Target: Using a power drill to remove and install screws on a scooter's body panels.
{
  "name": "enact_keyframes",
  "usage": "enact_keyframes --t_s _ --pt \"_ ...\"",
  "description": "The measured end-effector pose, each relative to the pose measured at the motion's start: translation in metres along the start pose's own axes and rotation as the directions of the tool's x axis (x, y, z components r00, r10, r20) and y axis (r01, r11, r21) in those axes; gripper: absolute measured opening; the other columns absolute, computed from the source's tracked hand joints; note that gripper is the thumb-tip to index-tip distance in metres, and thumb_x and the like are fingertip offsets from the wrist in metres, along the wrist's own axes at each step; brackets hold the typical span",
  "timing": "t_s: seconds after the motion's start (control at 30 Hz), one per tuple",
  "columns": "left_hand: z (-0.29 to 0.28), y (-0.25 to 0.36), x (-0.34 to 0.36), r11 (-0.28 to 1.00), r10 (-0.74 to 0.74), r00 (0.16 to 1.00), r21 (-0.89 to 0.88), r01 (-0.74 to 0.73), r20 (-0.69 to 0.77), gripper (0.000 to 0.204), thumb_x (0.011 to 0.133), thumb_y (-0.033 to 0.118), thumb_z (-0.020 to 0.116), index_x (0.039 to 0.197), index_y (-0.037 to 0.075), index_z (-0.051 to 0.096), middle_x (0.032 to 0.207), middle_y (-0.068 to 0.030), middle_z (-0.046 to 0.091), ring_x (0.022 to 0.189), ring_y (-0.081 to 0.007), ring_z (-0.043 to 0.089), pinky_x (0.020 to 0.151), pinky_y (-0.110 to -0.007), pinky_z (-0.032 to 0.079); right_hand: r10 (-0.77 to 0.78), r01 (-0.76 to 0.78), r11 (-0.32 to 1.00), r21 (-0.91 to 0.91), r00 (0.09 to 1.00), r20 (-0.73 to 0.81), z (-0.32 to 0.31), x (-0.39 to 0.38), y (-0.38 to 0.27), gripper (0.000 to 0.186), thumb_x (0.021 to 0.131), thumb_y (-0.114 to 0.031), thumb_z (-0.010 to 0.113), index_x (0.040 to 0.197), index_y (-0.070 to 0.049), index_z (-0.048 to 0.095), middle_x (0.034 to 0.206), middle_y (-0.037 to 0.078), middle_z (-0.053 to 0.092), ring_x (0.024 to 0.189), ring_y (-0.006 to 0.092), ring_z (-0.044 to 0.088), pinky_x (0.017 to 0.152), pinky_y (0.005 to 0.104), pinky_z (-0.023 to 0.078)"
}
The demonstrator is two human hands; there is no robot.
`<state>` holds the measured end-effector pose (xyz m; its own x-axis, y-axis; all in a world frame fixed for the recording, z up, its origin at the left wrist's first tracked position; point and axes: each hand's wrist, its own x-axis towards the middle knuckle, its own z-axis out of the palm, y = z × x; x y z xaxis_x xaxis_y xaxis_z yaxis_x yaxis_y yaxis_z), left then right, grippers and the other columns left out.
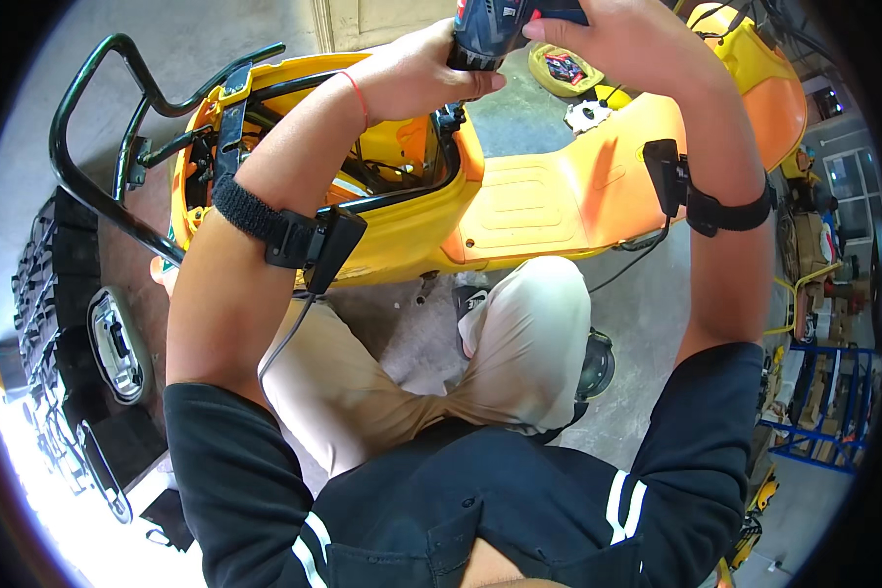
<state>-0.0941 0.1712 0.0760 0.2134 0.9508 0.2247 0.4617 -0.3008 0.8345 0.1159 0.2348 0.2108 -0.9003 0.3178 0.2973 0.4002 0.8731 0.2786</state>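
Grey concrete floor [647,323] runs under everything; on it sits a yellow and orange scooter body [549,201] with its seat bay open, a black tubular rear rack [98,118] at its left end; a knobbly black tyre [44,284] lies at the far left, blue shelving [823,412] at the far right.

You crouch over the scooter, knees in tan trousers [519,343], both forearms raised toward the top edge of view; each wrist carries a black strap with a small black box.

Your left hand [416,73] wraps the lower part of a dark blue power drill [495,29]; its fingers curl closed around the body, thumb tip lying across the front just below the drill's barrel; a thin red band circles that wrist.

Your right hand [627,39] covers the drill from the right and above; its fingertips [539,29] press against the tool's side, fingers held together rather than spread.

So the drill sits between both hands, held above the open bay, well off the floor; its front end is cut off by the frame edge, so you cannot tell what it carries.
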Motion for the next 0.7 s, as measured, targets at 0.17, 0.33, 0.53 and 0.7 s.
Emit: enact_keyframes --t_s 0.17,0.33,0.53,0.7 --pt "0.000 0.000 -0.001 0.999 0.000 1.000 0.033 0.000 -0.011 0.035 0.098 0.034 0.074 0.114 0.007 0.060 0.094 -0.0002 0.061 0.089 -0.0111 0.055 0.085 -0.030 0.050 0.061 -0.053 0.990 0.131 0.996 -0.060 0.002 0.005 -0.002 0.063 0.079 -0.031 0.083 0.118 0.010 0.055 0.108 0.030 0.066 0.106 0.0468 0.063 0.093 0.0490 0.050" --pt "-0.001 0.011 -0.002 0.962 0.044 0.998 -0.267 -0.051 -0.035 0.034 0.097 0.029 0.074 0.117 0.006 0.060 0.097 -0.0025 0.064 0.090 -0.0123 0.058 0.086 -0.030 0.051 -0.008 -0.010 0.986 -0.168 0.994 -0.106 0.012 0.002 -0.006 0.062 0.070 -0.029 0.086 0.110 0.008 0.055 0.097 0.028 0.067 0.098 0.0438 0.066 0.088 0.0484 0.053" --pt "-0.007 0.033 0.000 0.843 0.034 0.995 -0.533 -0.079 -0.093 0.050 0.094 0.023 0.077 0.132 0.005 0.050 0.092 -0.0006 0.062 0.076 -0.0086 0.057 0.066 -0.027 0.050 0.035 -0.105 0.949 -0.298 0.972 -0.233 0.031 0.001 -0.007 0.052 0.066 -0.021 0.081 0.102 0.005 0.054 0.088 0.025 0.066 0.089 0.0404 0.068 0.082 0.0464 0.055" --pt "-0.009 0.047 0.007 0.870 0.007 0.987 -0.486 -0.085 -0.160 0.045 0.091 0.018 0.079 0.126 0.006 0.055 0.093 0.0000 0.063 0.076 -0.0085 0.057 0.067 -0.026 0.049 0.015 -0.084 0.962 -0.259 0.966 -0.259 0.031 0.004 -0.006 0.049 0.066 -0.018 0.079 0.100 0.005 0.054 0.086 0.024 0.066 0.084 0.0407 0.068 0.079 0.0467 0.055"
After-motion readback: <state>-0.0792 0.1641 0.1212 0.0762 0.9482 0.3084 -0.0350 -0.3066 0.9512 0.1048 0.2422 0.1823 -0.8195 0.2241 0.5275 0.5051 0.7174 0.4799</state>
